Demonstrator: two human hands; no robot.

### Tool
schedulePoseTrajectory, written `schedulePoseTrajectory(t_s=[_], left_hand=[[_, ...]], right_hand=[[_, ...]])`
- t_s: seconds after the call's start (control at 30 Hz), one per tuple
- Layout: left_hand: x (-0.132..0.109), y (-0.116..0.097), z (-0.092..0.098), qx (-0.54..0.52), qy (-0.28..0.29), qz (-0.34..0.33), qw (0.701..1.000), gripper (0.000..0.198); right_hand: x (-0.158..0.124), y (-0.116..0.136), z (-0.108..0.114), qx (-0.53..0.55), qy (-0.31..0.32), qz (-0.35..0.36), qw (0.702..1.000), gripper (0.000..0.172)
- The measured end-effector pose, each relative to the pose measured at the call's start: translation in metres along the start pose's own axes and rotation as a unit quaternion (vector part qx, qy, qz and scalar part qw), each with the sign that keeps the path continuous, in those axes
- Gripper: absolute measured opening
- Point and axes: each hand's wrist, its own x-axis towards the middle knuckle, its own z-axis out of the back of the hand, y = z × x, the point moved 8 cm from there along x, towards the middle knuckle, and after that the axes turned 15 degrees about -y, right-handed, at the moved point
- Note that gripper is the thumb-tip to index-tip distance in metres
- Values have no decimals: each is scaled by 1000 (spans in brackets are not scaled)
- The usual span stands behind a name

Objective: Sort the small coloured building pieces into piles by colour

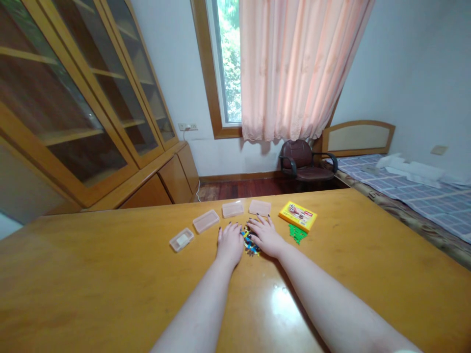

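Observation:
My left hand (230,242) and my right hand (265,236) lie palm down on the wooden table (110,279), fingers spread, close together. Between them sits a small heap of colourful little pieces (250,243), blue, yellow and black; both hands touch its sides and partly cover it. A small pile of green pieces (297,233) lies just right of my right hand. A yellow box (298,215) rests beyond it.
Several small clear plastic cases stand in an arc beyond my hands: (181,239), (206,220), (232,209), (259,207). A glass-door cabinet (73,98) stands at left, a dark chair (305,159) under the curtained window, a bed (415,191) at right.

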Motion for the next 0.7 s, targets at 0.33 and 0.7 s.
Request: schedulePoseTrajectory(t_s=[0.33, 0.7], left_hand=[[-2, 2, -4, 40, 12, -1, 999, 41], [-1, 2, -3, 30, 7, -3, 1000, 38]], right_hand=[[0, -1, -2, -37, 20, -14, 999, 53], [0, -1, 0, -32, 7, -22, 999, 48]])
